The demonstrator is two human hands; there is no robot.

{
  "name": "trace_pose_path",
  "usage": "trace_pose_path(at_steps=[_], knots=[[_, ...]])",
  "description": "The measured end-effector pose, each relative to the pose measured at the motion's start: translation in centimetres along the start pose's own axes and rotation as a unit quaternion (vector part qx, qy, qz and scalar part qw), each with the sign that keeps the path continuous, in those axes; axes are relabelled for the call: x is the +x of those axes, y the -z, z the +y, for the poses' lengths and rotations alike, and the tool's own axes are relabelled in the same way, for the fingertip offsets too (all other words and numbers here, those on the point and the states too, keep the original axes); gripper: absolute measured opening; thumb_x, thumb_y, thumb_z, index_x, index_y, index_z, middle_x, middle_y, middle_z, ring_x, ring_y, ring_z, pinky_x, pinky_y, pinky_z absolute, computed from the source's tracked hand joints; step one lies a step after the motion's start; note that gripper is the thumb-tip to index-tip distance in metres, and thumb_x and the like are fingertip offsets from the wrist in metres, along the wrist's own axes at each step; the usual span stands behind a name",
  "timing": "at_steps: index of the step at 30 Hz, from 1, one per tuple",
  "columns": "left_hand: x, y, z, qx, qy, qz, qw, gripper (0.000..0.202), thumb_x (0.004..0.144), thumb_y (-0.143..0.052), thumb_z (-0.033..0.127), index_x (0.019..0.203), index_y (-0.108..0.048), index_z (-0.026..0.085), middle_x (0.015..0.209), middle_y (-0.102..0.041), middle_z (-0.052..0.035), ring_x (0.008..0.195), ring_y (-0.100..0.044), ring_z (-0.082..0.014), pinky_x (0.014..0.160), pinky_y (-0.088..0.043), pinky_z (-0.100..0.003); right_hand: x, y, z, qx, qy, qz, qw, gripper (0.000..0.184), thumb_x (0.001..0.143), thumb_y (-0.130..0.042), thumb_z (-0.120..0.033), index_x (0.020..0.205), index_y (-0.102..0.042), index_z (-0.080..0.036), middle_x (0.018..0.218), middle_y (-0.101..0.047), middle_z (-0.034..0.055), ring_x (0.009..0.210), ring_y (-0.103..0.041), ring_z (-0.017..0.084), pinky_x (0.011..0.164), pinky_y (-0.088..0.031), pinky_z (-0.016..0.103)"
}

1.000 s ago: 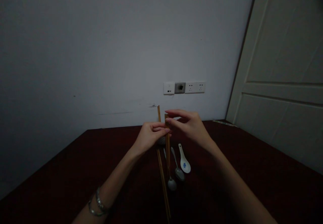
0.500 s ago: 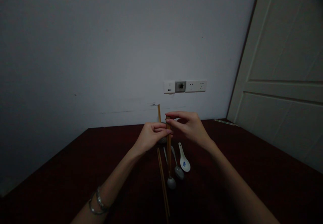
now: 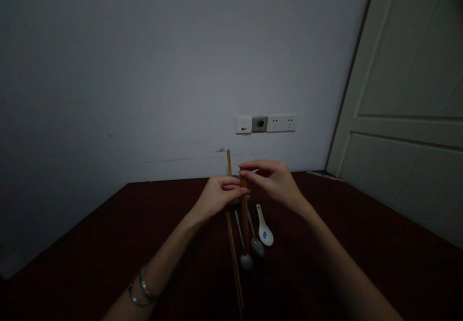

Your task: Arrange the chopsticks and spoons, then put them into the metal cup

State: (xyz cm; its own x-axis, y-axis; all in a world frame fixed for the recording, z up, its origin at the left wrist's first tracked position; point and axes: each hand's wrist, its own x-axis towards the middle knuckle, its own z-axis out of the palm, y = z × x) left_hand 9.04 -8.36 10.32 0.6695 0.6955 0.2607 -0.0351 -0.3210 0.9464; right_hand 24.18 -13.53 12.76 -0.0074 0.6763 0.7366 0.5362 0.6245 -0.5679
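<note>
My left hand [image 3: 221, 194] is closed around the upper part of a pair of wooden chopsticks [image 3: 245, 220], held upright. The fingers of my right hand [image 3: 272, 179] pinch the top ends of the same chopsticks. Below them on the dark red table lie a metal spoon [image 3: 246, 262] and a second metal spoon [image 3: 258, 247]. To their right is a white ceramic spoon [image 3: 265, 234] with a blue mark. Another pair of chopsticks [image 3: 234, 263] lies to the left of the spoons. Behind my left hand, a round container [image 3: 236, 201] is mostly hidden, with chopsticks [image 3: 229, 162] rising beside it.
The dark red table [image 3: 152, 215] reaches back to a pale wall [image 3: 181, 70] with a row of sockets and a switch [image 3: 259, 124]. A white panelled door [image 3: 405, 133] stands on the right. A thin flat strip [image 3: 323, 175] lies at the table's back right edge.
The held chopsticks have shifted very slightly right and their lower ends have swung a little to the right. Both hands keep their grip, and the things on the table lie as before.
</note>
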Motion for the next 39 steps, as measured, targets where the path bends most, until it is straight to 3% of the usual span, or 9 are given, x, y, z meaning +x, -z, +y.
trace_pose_path(at_steps=[10,16,39], knots=[[-0.2,0.1,0.2,0.009,0.005,-0.013,1.0,0.021,0.069,-0.062,0.03,0.08,-0.067,0.012,0.081,-0.068,-0.0108,0.074,-0.063,-0.0178,0.071,-0.047,-0.031,-0.1,-0.2,-0.3,0.037,-0.02,0.002,0.999,0.016,0.071,-0.061,-0.025,0.082,-0.069,-0.019,0.08,-0.069,0.0051,0.071,-0.063,0.015,0.064,-0.051,0.028],[-0.2,0.1,0.4,0.014,0.009,-0.002,1.0,0.021,0.068,-0.063,0.029,0.079,-0.067,0.013,0.078,-0.067,-0.0103,0.073,-0.062,-0.0167,0.068,-0.047,-0.029,0.0,-0.5,0.2,0.065,-0.016,0.011,0.998,0.023,0.07,-0.062,-0.027,0.091,-0.067,-0.02,0.081,-0.068,0.0048,0.071,-0.062,0.014,0.063,-0.051,0.028],[-0.6,0.3,0.6,0.009,0.016,-0.019,1.0,0.021,0.067,-0.064,0.032,0.077,-0.067,0.013,0.079,-0.067,-0.01,0.072,-0.062,-0.0167,0.066,-0.047,-0.028,0.0,-0.3,-0.8,0.052,-0.032,0.014,0.998,0.013,0.068,-0.063,-0.024,0.078,-0.07,-0.019,0.077,-0.07,0.0047,0.068,-0.064,0.015,0.061,-0.052,0.028]])
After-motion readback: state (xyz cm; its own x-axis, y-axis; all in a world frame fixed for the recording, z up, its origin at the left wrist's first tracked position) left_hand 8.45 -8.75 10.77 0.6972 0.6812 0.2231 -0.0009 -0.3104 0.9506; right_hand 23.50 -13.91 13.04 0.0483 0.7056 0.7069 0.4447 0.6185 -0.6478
